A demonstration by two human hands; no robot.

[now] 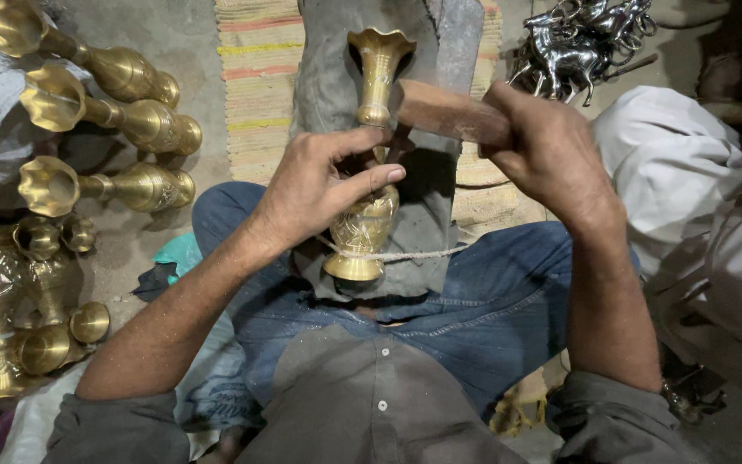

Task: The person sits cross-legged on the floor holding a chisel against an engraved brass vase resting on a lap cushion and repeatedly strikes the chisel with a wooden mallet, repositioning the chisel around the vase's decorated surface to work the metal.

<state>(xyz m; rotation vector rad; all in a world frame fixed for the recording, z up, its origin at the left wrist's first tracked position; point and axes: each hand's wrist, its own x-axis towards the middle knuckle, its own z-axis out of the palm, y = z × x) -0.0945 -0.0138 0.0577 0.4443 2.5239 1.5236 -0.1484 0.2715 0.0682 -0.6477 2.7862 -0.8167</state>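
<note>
Grey shirt [371,404] nearest. Left hand [319,185] fingers pinch brass vase [369,163] upright on grey cloth [427,198] over lap. Right hand [551,159] fingers clenched round wooden handle [448,112]. Risk: mis-hit strikes left fingers; loose pinch lets vase slip.

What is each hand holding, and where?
Left hand grips the brass vase around its narrow middle; right hand grips a wooden handle at its end.

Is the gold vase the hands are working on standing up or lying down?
Lying down: the vase rests on grey cloth across the lap, tied down by string.
</note>
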